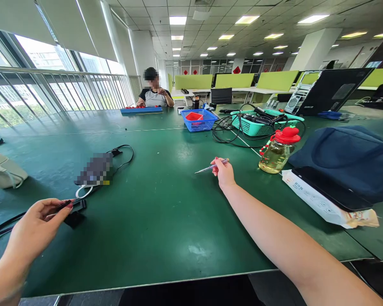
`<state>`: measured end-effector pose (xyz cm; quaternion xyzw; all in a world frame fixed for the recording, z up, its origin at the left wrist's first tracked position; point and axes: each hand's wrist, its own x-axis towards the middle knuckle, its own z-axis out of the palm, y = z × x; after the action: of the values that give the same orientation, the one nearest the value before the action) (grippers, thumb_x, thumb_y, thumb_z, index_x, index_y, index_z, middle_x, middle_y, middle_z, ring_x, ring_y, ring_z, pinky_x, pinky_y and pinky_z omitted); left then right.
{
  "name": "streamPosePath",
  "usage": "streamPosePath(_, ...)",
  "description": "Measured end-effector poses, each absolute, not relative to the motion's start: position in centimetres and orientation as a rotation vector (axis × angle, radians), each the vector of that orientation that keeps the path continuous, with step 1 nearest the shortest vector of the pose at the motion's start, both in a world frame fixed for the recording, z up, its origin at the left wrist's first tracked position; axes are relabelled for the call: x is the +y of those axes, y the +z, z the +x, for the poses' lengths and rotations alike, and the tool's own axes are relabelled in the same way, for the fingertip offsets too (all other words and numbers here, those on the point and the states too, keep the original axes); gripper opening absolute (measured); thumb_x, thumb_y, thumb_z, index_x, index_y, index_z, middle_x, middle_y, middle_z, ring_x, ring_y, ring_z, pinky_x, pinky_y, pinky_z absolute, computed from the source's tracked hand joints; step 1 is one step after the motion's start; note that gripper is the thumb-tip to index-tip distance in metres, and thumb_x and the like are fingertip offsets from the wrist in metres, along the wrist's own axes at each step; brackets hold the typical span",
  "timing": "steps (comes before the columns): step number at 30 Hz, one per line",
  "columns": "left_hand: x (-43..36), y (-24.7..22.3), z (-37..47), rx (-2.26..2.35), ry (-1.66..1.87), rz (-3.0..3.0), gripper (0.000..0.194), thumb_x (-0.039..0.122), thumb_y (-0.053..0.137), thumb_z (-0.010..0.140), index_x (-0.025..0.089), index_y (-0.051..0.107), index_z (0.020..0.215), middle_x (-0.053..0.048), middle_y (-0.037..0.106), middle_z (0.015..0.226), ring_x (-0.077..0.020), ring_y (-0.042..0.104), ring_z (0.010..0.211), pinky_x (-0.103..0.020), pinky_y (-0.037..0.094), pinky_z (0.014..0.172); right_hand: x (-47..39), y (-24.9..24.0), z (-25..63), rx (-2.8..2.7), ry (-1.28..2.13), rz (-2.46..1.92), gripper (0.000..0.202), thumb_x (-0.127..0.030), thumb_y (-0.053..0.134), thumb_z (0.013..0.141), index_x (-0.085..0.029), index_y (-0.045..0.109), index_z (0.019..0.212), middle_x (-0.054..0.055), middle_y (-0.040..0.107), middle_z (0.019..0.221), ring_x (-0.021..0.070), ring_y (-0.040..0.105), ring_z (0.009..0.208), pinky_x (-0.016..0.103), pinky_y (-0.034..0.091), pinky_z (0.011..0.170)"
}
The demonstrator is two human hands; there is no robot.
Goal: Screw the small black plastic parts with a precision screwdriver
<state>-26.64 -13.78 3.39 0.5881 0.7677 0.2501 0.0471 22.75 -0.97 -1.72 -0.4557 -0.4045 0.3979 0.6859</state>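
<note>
At the left, my left hand (40, 223) is closed on a black strap (6, 225) near a black plastic buckle-like piece (79, 205). Some of the strap is hidden behind the fingers. A dark flat piece (74, 219) hangs just below the fingertips. Just beyond lies a dark pouch-like item (95, 169), blurred out, with a white loop (83, 192) and a thin black cord (132, 155). My right hand (224, 172) pinches a slim, pen-like pointed tool (207, 168) above the middle of the table, its tip directed left.
On the green table (166, 238) stand a red-lidded bottle (276, 155), a navy bag (344, 157) and a black phone (332, 187) on a white packet (309, 199). Farther back are a blue basket (199, 124), a teal basket with cables (255, 129) and a seated person (155, 95).
</note>
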Motion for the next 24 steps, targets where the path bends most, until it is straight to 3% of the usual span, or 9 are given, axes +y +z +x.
streamPosePath(3, -14.1, 3.8, -25.6, 2.308, 0.994, 1.537, 0.041, 0.062, 0.05, 0.083, 0.038, 0.048, 0.116, 0.013, 0.075, 0.095, -0.0209, 0.066, 0.089, -0.029, 0.047, 0.069, -1.0, -1.7, 22.7, -0.914, 0.901, -1.014, 0.041, -0.059, 0.072, 0.069, -0.021, 0.058, 0.06, -0.005, 0.045, 0.048, 0.0085, 0.041, 0.043, 0.022, 0.032, 0.037)
streamPosePath(6, -14.4, 4.3, -24.9, 2.371, 0.829, 1.558, 0.049, 0.051, 0.044, 0.088, 0.039, 0.047, 0.135, 0.007, 0.075, 0.108, -0.0206, 0.067, 0.089, -0.027, 0.046, 0.069, -1.1, -1.7, 22.7, -0.92, 0.915, -1.018, 0.042, -0.058, 0.073, 0.069, -0.02, 0.059, 0.06, -0.005, 0.045, 0.048, 0.0081, 0.041, 0.043, 0.021, 0.033, 0.037)
streamPosePath(10, -14.7, 4.3, -24.8, 2.49, 0.614, 1.531, 0.051, 0.048, 0.042, 0.089, 0.03, 0.058, 0.134, -0.002, 0.076, 0.102, -0.0221, 0.068, 0.092, -0.028, 0.046, 0.073, -1.2, -1.7, 22.7, -0.91, 0.932, -1.013, 0.042, -0.059, 0.076, 0.066, -0.02, 0.061, 0.059, -0.005, 0.045, 0.047, 0.0074, 0.041, 0.043, 0.02, 0.033, 0.037)
streamPosePath(14, -15.0, 3.9, -24.9, 2.575, 0.526, 1.546, 0.047, 0.052, 0.048, 0.088, 0.029, 0.065, 0.126, -0.002, 0.075, 0.108, -0.0235, 0.068, 0.093, -0.028, 0.046, 0.07, -1.2, -1.6, 22.6, -0.932, 0.936, -1.007, 0.044, -0.061, 0.076, 0.067, -0.02, 0.061, 0.058, -0.004, 0.046, 0.045, 0.0076, 0.041, 0.042, 0.021, 0.032, 0.037)
streamPosePath(16, -15.0, 3.9, -24.7, 2.621, 0.467, 1.582, 0.045, 0.052, 0.049, 0.088, 0.028, 0.067, 0.121, -0.002, 0.075, 0.106, -0.0224, 0.068, 0.085, -0.028, 0.047, 0.067, -1.2, -1.6, 22.6, -0.952, 0.935, -1.008, 0.044, -0.061, 0.075, 0.068, -0.02, 0.061, 0.059, -0.004, 0.046, 0.045, 0.0076, 0.04, 0.042, 0.021, 0.033, 0.037)
streamPosePath(19, -15.1, 4.1, -24.4, 2.673, 0.361, 1.661, 0.048, 0.054, 0.046, 0.09, 0.027, 0.067, 0.124, -0.004, 0.076, 0.093, -0.0214, 0.066, 0.071, -0.028, 0.046, 0.061, -1.2, -1.7, 22.7, -0.969, 0.927, -1.012, 0.045, -0.062, 0.073, 0.069, -0.02, 0.06, 0.059, -0.004, 0.046, 0.045, 0.0078, 0.04, 0.041, 0.022, 0.033, 0.037)
streamPosePath(24, -15.2, 3.2, -25.0, 2.729, 0.154, 1.835, 0.056, 0.059, 0.035, 0.094, 0.031, 0.061, 0.135, -0.007, 0.076, 0.09, -0.0226, 0.068, 0.07, -0.028, 0.047, 0.06, -1.3, -1.7, 22.6, -0.994, 0.921, -1.035, 0.043, -0.06, 0.071, 0.071, -0.02, 0.06, 0.061, -0.004, 0.046, 0.046, 0.0082, 0.04, 0.042, 0.023, 0.032, 0.039)
